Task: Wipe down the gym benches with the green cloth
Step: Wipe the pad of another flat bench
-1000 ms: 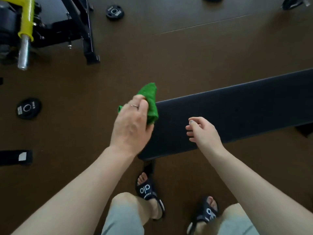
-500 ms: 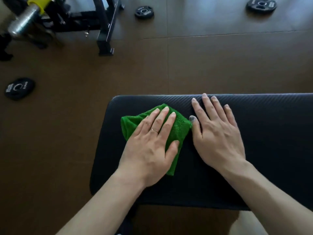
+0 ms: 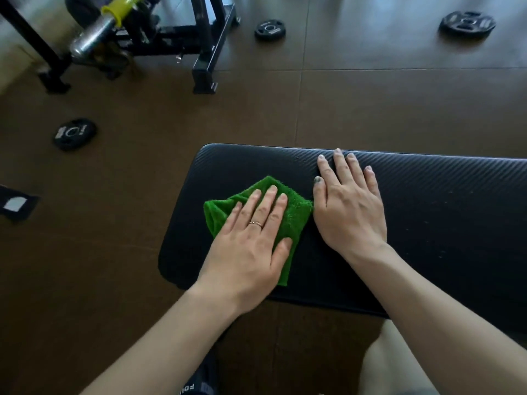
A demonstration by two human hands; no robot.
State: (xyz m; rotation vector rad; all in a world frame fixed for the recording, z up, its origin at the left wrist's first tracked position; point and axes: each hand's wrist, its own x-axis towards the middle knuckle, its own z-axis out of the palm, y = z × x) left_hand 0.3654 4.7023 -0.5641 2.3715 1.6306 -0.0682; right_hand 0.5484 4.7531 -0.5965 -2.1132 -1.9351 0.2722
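Left hand (image 3: 251,246): flat, fingers straight and close together, pressing the green cloth (image 3: 291,220) onto the bench pad (image 3: 456,218); nothing pinched. A thin ring sits on one finger. The cloth lies folded near the pad's left end, partly under the palm, its right edge touching the right thumb.

Right hand (image 3: 350,209): flat on the bare pad just beside the cloth, fingers straight and slightly spread, tips near the far edge.

Pad: black, carbon-weave texture, pale specks on its right part.

Floor (image 3: 370,104): brown mats. Three black weight plates: one far centre (image 3: 269,29), one far right (image 3: 467,23), one left (image 3: 74,133); white labels too blurred to read. Black rack frame (image 3: 212,49) with a steel barbell sleeve (image 3: 91,41) and yellow collar (image 3: 122,8) at top left.

Sandal strap (image 3: 196,387) at the bottom edge shows the letters "FOU", the remainder cut off.
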